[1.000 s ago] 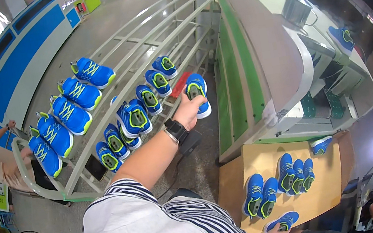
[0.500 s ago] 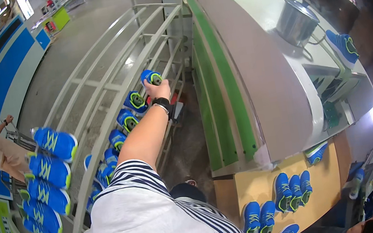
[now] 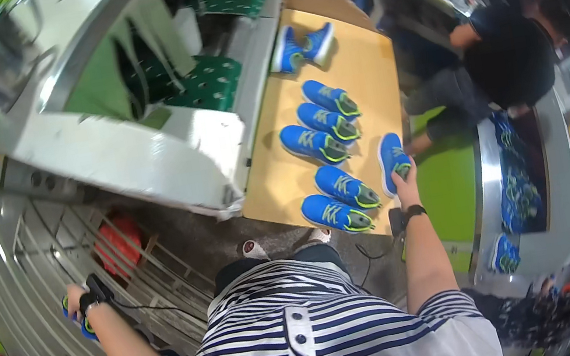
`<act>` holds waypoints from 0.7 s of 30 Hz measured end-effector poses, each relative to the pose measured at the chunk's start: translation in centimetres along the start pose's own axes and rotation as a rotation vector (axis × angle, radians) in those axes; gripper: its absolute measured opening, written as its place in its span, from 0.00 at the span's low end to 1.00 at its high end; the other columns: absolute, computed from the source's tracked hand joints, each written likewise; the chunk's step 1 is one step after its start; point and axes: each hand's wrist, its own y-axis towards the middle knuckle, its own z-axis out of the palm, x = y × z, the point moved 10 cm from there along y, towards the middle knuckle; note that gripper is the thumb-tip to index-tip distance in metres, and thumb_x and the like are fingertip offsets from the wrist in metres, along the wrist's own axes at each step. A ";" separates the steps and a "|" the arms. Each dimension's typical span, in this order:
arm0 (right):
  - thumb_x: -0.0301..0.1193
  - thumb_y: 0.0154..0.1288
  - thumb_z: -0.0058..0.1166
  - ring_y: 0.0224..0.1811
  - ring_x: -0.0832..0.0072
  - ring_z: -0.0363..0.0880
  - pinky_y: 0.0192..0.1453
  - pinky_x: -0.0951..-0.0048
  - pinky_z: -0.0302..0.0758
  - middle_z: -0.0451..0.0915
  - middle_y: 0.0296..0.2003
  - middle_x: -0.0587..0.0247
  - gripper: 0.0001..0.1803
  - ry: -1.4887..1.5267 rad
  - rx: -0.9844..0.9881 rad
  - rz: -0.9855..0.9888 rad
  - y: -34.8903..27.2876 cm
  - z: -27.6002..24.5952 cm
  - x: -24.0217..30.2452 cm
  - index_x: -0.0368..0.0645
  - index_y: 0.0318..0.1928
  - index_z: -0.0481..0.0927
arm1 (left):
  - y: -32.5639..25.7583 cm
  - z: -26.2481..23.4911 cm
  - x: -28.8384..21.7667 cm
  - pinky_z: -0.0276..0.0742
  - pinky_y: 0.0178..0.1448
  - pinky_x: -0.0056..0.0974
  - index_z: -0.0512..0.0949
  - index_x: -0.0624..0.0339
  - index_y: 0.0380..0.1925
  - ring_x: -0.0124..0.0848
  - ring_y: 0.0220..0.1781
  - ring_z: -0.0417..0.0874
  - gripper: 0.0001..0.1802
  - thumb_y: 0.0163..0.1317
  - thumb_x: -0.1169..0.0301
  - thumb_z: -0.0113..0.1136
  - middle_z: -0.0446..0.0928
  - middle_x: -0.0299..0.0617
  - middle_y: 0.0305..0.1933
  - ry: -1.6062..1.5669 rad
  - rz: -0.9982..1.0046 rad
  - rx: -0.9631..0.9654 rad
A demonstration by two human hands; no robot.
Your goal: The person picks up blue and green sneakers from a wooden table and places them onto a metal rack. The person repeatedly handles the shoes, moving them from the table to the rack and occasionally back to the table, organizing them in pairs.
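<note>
My right hand [image 3: 406, 185] is closed on the heel end of a blue sneaker [image 3: 392, 156], by the right edge of the wooden table. Another person's hand [image 3: 418, 145] is close beside this shoe; whether it touches it, I cannot tell. Over the white metal rack at the lower left, my left hand [image 3: 76, 300] is closed round another blue sneaker [image 3: 87, 329], mostly hidden behind the hand. Several blue sneakers [image 3: 311, 143] with lime-green linings lie in a row on the table. At its far end, two more sneakers [image 3: 289, 50] stand together.
The wooden table [image 3: 278, 192] adjoins a pale machine [image 3: 142, 172] with green perforated pads. White rack bars [image 3: 13, 273] fill the lower left, near a red object [image 3: 119, 243]. A co-worker [image 3: 509, 60] is across the table, beside a trough [image 3: 519, 171] of blue shoes.
My view has swung right, from the rack to the table. My right hand now holds a sneaker up by the table's right edge. My left arm now shows at the lower left.
</note>
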 end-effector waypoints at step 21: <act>0.25 0.65 0.60 0.72 0.60 0.65 0.75 0.62 0.62 0.63 0.71 0.47 0.44 0.143 0.172 0.013 -1.1 -0.1 4.2 0.41 0.77 0.52 | -63.0 -7.1 15.7 0.80 0.57 0.34 0.77 0.69 0.56 0.30 0.51 0.84 0.18 0.71 0.71 0.59 0.84 0.45 0.50 0.489 0.822 1.841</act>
